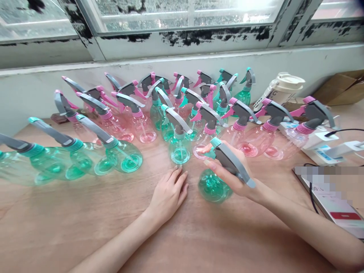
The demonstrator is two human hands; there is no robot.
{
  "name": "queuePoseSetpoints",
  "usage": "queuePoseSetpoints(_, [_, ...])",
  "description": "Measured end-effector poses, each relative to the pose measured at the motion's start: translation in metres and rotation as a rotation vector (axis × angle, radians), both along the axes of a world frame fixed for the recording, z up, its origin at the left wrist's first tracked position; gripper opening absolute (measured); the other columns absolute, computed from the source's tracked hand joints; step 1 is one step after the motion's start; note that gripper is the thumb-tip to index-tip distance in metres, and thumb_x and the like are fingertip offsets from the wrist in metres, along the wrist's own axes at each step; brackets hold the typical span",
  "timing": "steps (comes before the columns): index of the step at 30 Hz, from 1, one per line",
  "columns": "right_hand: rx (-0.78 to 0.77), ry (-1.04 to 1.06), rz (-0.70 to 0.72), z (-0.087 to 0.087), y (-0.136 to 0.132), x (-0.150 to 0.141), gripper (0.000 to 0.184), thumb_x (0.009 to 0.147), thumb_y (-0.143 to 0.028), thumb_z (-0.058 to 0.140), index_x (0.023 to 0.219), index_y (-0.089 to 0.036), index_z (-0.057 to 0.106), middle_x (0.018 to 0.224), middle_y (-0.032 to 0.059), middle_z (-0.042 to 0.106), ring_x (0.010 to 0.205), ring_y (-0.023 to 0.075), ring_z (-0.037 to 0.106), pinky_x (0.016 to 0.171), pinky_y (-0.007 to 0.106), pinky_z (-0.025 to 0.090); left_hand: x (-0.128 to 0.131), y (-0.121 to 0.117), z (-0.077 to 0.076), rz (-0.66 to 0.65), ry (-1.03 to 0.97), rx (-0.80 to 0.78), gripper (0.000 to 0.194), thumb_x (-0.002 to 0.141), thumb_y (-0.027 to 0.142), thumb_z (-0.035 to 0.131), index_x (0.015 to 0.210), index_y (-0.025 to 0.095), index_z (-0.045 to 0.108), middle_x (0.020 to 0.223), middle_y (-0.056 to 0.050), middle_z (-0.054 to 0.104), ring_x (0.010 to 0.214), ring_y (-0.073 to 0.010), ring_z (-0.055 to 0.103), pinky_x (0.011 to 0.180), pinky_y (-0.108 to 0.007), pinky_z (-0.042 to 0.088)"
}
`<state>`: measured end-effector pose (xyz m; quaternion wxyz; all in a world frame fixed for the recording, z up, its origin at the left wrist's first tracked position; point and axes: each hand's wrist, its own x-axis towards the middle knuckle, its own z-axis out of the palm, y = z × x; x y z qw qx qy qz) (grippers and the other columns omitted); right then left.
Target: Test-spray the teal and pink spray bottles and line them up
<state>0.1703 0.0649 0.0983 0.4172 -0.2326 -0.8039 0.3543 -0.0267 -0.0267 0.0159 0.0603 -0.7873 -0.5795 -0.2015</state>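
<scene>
Green plastic: I have the spray bottle (215,185) right of centre over the tabletop (85,231), my right hand (237,170) curled around its neck, hiding it. My left hand (168,194) lies palm-down, fingers slightly spread. On the far-right white cup (286,88) I read "G"; pixelation covers part of the right-hand screen (332,203).

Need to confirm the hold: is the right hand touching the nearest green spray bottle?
Touching. The head view shows the right hand around the neck of the green spray bottle, fingers crossing just beneath its grey sprayer.
</scene>
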Motion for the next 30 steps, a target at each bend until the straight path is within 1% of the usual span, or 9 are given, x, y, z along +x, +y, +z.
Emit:
queuePoseSetpoints(2, [-0.018,0.016,-0.02,-0.0021,-0.0006,-0.0007,0.02,0.088,-0.023,0.06,0.108,-0.022,0.057,0.067,-0.0067,0.043,0.051,0.0093,0.042,0.052,0.025,0.04,-0.0001,-0.0001,0.0004,0.001,-0.008,-0.002,0.027,0.096,0.021,0.049,0.119,0.013,0.061,0.124,-0.017,0.063,0.115,-0.03,0.061,0.096,-0.046,0.053])
queuePoseSetpoints(5, [-0.025,0.01,-0.039,-0.0044,-0.0023,-0.0011,0.025,0.088,-0.023,0.06,0.112,-0.023,0.057,0.074,-0.0038,0.051,0.055,0.0101,0.048,0.054,0.026,0.043,-0.0002,-0.0003,0.001,-0.004,-0.007,0.001,0.027,0.096,0.021,0.049,0.118,0.014,0.062,0.124,-0.016,0.064,0.115,-0.0296,0.061,0.097,-0.046,0.053])
queuePoseSetpoints(8, [-0.033,0.008,-0.027,-0.0058,-0.0032,-0.0003,0.029,0.089,-0.025,0.059,0.118,-0.024,0.056,0.078,-0.0026,0.054,0.053,0.0098,0.048,0.055,0.026,0.045,0.0002,-0.0002,0.0011,-0.012,0.004,0.013,0.028,0.096,0.021,0.049,0.119,0.013,0.063,0.123,-0.016,0.065,0.116,-0.03,0.061,0.097,-0.047,0.053])
queuePoseSetpoints(12, [-0.03,0.011,-0.017,-0.0059,-0.0027,0.0011,0.031,0.09,-0.024,0.057,0.12,-0.023,0.056,0.073,-0.0033,0.052,0.052,0.0109,0.046,0.055,0.028,0.044,0.0009,-0.0002,0.001,-0.018,0.024,0.022,0.029,0.096,0.021,0.048,0.119,0.013,0.064,0.122,-0.017,0.066,0.116,-0.0301,0.061,0.097,-0.046,0.053])
queuePoseSetpoints(15, [-0.045,-0.009,0.011,-0.0057,-0.0016,0.0016,0.031,0.09,-0.024,0.055,0.121,-0.023,0.056,0.063,-0.0056,0.046,0.05,0.0121,0.043,0.055,0.029,0.042,0.0007,-0.0004,0.0009,-0.019,0.036,0.021,0.029,0.096,0.021,0.048,0.119,0.011,0.064,0.122,-0.017,0.066,0.116,-0.0305,0.061,0.098,-0.046,0.053])
queuePoseSetpoints(19, [-0.058,-0.033,0.018,-0.0051,-0.0009,0.0014,0.024,0.091,-0.025,0.054,0.115,-0.024,0.058,0.055,-0.0073,0.041,0.047,0.0131,0.041,0.052,0.029,0.038,0.0002,-0.0007,0.0009,-0.025,0.042,0.022,0.03,0.096,0.021,0.048,0.119,0.009,0.064,0.123,-0.018,0.066,0.117,-0.0306,0.061,0.099,-0.046,0.052])
queuePoseSetpoints(24, [-0.086,-0.005,0.033,-0.0028,-0.0012,0.0005,0.019,0.089,-0.025,0.057,0.107,-0.023,0.057,0.059,-0.008,0.041,0.045,0.0091,0.035,0.048,0.025,0.035,0.0011,-0.0005,0.0015,-0.022,0.034,0.015,0.03,0.096,0.021,0.048,0.12,0.011,0.064,0.123,-0.017,0.066,0.117,-0.0305,0.061,0.098,-0.046,0.053])
queuePoseSetpoints(27, [-0.074,-0.008,0.032,-0.0022,-0.0001,0.0008,0.013,0.088,-0.025,0.06,0.1,-0.023,0.056,0.064,-0.0067,0.046,0.046,0.0081,0.038,0.047,0.024,0.035,0.002,0.0001,0.0018,-0.025,0.021,0.016,0.029,0.096,0.02,0.05,0.118,0.009,0.064,0.123,-0.018,0.066,0.117,-0.031,0.06,0.099,-0.046,0.052])
queuePoseSetpoints(30, [-0.02,-0.008,0.054,-0.0019,0.0013,0.0016,0.005,0.09,-0.025,0.059,0.09,-0.023,0.055,0.065,-0.0056,0.049,0.051,0.0094,0.045,0.051,0.025,0.039,0.0021,0.0004,0.0014,-0.032,0.019,0.023,0.028,0.094,0.018,0.052,0.117,0.007,0.065,0.122,-0.019,0.066,0.116,-0.0319,0.061,0.099,-0.046,0.052])
